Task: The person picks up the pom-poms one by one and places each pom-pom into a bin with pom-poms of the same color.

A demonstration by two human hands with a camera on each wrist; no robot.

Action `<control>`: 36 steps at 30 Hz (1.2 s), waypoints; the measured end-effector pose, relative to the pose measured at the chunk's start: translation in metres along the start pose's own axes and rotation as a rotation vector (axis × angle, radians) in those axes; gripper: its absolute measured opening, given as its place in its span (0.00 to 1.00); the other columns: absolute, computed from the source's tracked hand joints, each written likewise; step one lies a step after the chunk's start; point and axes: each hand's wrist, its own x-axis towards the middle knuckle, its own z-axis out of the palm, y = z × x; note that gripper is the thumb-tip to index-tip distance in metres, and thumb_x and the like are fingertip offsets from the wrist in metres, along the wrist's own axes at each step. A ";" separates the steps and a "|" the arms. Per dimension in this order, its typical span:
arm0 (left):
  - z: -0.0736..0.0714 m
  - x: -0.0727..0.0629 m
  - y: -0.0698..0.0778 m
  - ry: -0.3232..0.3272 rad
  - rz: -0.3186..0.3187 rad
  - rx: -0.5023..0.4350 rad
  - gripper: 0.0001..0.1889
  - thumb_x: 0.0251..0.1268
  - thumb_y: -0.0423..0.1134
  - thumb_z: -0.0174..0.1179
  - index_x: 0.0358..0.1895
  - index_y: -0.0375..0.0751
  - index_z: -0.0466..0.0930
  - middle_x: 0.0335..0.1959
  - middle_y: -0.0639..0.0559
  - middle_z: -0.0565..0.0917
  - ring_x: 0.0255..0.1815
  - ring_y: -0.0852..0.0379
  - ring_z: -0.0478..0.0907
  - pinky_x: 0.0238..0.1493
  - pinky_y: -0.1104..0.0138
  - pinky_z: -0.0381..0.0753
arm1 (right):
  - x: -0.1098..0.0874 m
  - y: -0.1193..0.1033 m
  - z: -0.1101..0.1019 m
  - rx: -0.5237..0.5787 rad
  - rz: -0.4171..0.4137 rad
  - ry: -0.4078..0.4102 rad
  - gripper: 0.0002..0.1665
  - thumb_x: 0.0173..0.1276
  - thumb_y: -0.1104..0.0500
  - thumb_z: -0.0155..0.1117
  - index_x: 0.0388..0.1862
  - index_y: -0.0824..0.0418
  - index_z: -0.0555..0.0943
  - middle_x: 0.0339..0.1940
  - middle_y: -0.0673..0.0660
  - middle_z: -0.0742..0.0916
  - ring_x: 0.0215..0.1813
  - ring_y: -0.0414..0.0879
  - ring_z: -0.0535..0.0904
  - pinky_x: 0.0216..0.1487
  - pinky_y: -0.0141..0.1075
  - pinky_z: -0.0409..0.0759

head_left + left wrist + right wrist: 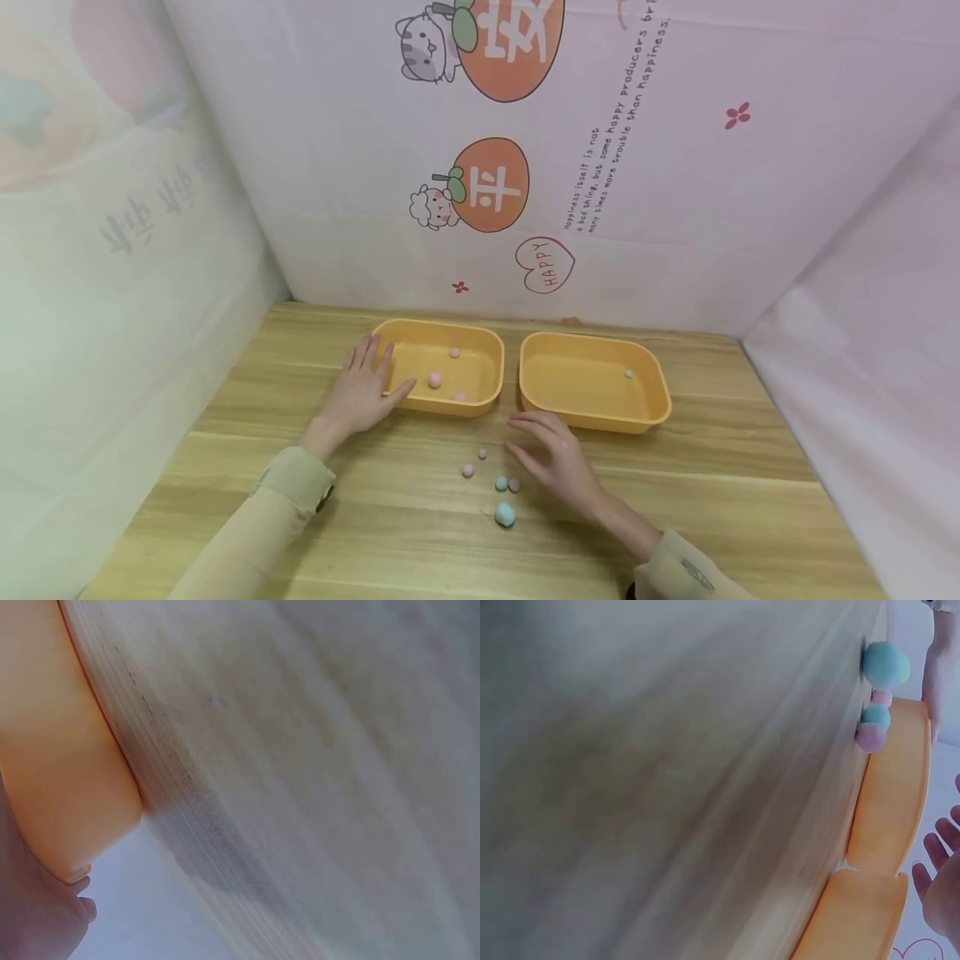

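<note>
My left hand (358, 398) rests on the left end of a yellow-orange tray (491, 408), its fingers straight over the rim and the thumb spread along the near side. Inside that tray lie three pink balls, the biggest (435, 380) near the middle. My right hand (558, 462) hovers above the table with nothing between thumb and fingers, just in front of a second yellow-orange tray (600, 421). Left of it on the wood sit a light-blue ball (502, 483) beside a purple-pink ball (513, 485), a larger light-blue ball (505, 514) and two small pink balls (468, 471).
One small greenish ball (628, 373) lies in the right part of the second tray. Both trays stand side by side near the back of the wooden table (420, 517), a narrow gap between them. Printed white cloth (645, 250) encloses the back and both sides.
</note>
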 end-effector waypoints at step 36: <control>-0.001 0.000 0.000 0.002 0.001 -0.015 0.48 0.84 0.67 0.48 0.87 0.28 0.56 0.91 0.25 0.46 0.93 0.27 0.40 0.93 0.36 0.41 | -0.039 -0.008 -0.013 0.079 0.254 -0.417 0.25 0.70 0.61 0.80 0.65 0.59 0.87 0.69 0.56 0.89 0.71 0.59 0.84 0.73 0.62 0.83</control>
